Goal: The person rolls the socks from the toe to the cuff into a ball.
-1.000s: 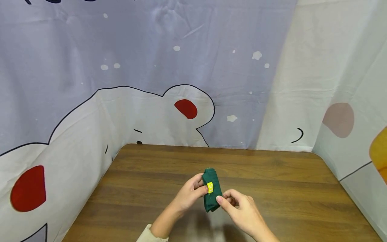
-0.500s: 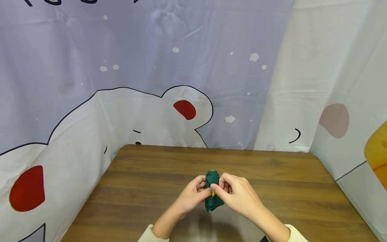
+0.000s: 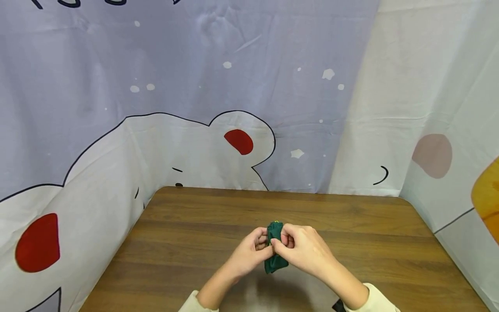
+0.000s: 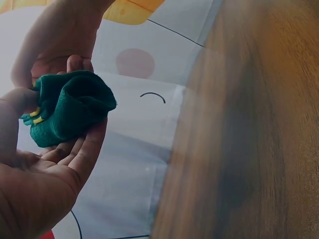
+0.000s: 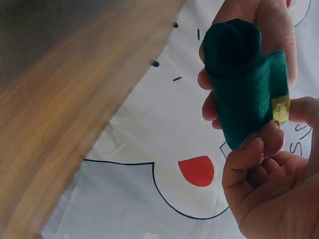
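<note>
A dark green piece of rolled cloth (image 3: 276, 263), felt-like, is held just above the table between both hands. My left hand (image 3: 248, 254) grips it from the left, thumb in front and fingers behind. With thumb and fingertips, my right hand (image 3: 309, 250) pinches its near side by a yellow label (image 5: 280, 109). The right wrist view shows the roll's coiled end and a loose flap bearing that label. In the left wrist view, the cloth (image 4: 72, 107) lies across the left fingers, with an open fold at its end. The head view leaves the label mostly hidden behind the right fingers.
A brown wood-grain table (image 3: 202, 216) stretches beneath the hands. Behind it and at both sides hangs a printed fabric backdrop (image 3: 175, 143) with bear outlines. A small black object (image 3: 339, 306) shows beside the right cuff.
The right hand has moved up and left from the roll's lower edge to pinch it at the label. The roll has turned, so its label is now covered. The left hand keeps its hold.
</note>
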The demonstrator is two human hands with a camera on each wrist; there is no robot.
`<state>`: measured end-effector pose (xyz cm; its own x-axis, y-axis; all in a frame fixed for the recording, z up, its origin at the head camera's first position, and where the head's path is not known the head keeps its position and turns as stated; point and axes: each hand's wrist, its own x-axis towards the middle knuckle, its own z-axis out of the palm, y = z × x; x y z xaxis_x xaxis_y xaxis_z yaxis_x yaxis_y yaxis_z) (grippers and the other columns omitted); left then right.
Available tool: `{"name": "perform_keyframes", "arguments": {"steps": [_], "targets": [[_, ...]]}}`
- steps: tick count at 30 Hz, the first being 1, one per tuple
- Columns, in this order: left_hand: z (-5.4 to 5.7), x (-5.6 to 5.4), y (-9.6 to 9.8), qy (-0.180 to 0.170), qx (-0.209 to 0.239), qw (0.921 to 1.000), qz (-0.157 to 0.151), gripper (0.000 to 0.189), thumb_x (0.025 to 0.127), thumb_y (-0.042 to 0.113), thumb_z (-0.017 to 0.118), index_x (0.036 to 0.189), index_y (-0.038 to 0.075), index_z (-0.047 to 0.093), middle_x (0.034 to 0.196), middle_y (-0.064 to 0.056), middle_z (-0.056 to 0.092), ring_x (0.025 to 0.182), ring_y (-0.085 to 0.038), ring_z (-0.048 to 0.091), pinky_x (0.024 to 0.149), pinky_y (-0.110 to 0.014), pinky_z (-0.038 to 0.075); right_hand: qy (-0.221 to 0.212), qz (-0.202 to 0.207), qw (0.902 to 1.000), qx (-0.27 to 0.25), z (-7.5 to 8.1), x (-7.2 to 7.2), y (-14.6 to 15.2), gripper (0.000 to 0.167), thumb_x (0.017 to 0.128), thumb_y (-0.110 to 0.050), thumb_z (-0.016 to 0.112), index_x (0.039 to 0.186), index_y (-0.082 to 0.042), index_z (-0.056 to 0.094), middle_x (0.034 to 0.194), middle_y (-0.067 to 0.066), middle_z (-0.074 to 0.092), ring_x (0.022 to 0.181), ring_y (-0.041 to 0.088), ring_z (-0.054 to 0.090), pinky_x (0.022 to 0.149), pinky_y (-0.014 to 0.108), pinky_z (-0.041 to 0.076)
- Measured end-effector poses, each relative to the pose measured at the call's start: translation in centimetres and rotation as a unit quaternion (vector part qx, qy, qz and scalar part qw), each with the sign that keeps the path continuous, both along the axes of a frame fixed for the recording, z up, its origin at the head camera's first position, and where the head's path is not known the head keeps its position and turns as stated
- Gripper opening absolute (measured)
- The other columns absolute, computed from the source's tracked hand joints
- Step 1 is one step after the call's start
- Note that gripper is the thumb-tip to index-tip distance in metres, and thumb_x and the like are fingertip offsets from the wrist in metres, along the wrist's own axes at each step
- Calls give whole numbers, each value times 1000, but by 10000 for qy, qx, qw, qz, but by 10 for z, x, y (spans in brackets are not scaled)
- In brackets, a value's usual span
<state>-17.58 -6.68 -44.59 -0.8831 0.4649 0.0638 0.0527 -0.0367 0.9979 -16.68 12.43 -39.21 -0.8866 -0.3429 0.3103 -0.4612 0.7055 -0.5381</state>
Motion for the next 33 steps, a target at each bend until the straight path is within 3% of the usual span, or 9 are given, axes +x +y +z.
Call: {"name": "perform_keyframes", "arguments": {"steps": [5,11,20,22,24,28,30,32,33], "targets": [[-1,2,0,6,-23,10000,-24,48,97,20,69,133,-4,48,124,-16,64,112,-23,65,92,-30,55,65,216,9997,-113,-2,-2,0,30,87,-15,69,66,-24,49,57,-16,39,49,-2,36,47,18,31],[-4,0,-1,-14,183,9996,-202,51,91,9,72,134,-4,46,124,-16,63,111,-23,65,91,-29,56,-331,484,9948,-836,-2,-4,4,30,88,-5,64,67,-23,53,58,-14,42,52,0,38,49,18,32],[-12,-3,0,235,20,9997,32,49,90,8,68,134,-6,50,124,-19,66,109,-21,66,91,-28,56,-565,59,9720,-2281,-2,-3,7,19,94,-2,63,81,-15,70,71,-4,68,62,11,68,60,31,59],[-13,-4,0,241,24,9997,59,50,90,9,68,136,-5,52,123,-19,67,108,-21,67,90,-28,56,-721,-17,9575,-2793,-2,-3,7,15,96,-1,61,86,-7,70,76,2,70,66,14,71,65,34,61],[-13,-4,-1,229,24,9997,17,52,90,10,68,138,-4,53,123,-19,67,107,-20,67,89,-27,56,-1086,-76,9337,-3411,-2,-2,8,13,98,-1,58,89,0,68,79,4,69,69,16,70,69,32,61],[-13,-5,-1,175,15,9998,-46,52,90,8,69,137,-6,52,121,-21,68,100,-17,69,84,-26,57,-2275,258,8424,-4877,0,-4,13,20,103,-6,51,88,-1,64,80,0,65,74,12,65,75,28,57],[-12,-3,-1,115,13,9999,-36,47,90,6,69,132,-8,52,118,-22,69,98,-16,69,83,-25,58,-2685,554,8058,-5249,0,-5,16,24,104,-9,49,85,-9,64,80,-4,61,74,9,60,74,24,53],[-11,-1,-1,85,-20,10000,-18,40,89,3,70,124,-8,52,115,-22,70,94,-15,69,80,-25,58,-2897,910,7902,-5324,0,-6,18,27,105,-11,47,84,-12,64,78,-6,58,72,7,56,72,22,49],[-9,-1,-1,102,-60,9999,-15,37,89,2,70,120,-8,52,113,-23,70,92,-14,69,79,-24,58,-2923,1070,7925,-5245,0,-7,18,28,105,-12,46,84,-13,63,78,-7,57,72,6,55,71,22,48]]}}
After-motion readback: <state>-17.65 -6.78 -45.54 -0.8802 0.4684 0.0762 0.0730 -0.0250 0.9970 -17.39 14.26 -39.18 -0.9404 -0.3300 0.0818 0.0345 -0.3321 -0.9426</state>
